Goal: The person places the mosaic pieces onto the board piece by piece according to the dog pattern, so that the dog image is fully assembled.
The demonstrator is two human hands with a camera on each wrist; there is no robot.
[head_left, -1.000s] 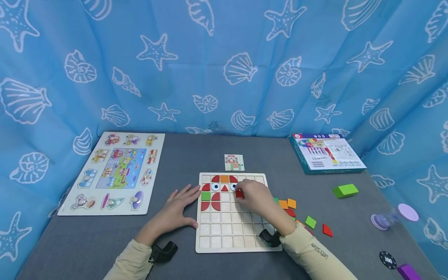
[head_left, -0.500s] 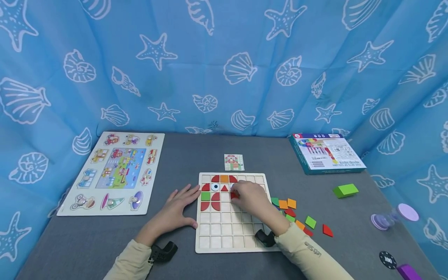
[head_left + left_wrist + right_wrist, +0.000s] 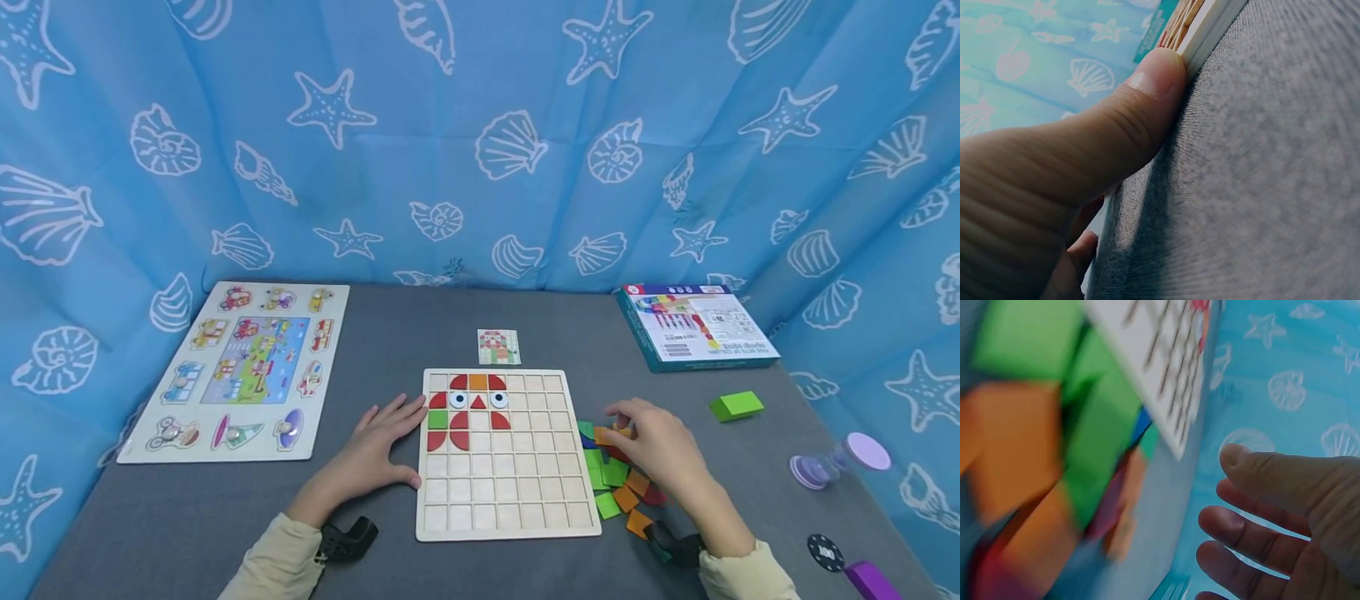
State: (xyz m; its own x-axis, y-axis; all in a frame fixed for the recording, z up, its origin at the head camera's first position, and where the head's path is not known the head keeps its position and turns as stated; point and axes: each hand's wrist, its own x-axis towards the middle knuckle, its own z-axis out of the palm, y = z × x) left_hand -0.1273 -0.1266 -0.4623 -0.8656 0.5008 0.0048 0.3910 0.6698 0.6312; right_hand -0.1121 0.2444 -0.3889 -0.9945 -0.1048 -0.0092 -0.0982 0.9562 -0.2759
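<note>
At nine o'clock on the grid board (image 3: 506,492), the left hand (image 3: 381,446) spreads, thumb against its edge; toward three o'clock, the right hand (image 3: 658,442), thumb and fingers apart, arches over loose tiles (image 3: 615,473).

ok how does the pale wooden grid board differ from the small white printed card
The pale wooden grid board is far larger than the small white printed card. The board bears separate coloured pieces in some cells; the card's coloured design is printed on. The left hand touches the board; no hand touches the card. Both lie flat on the grey table.
</note>
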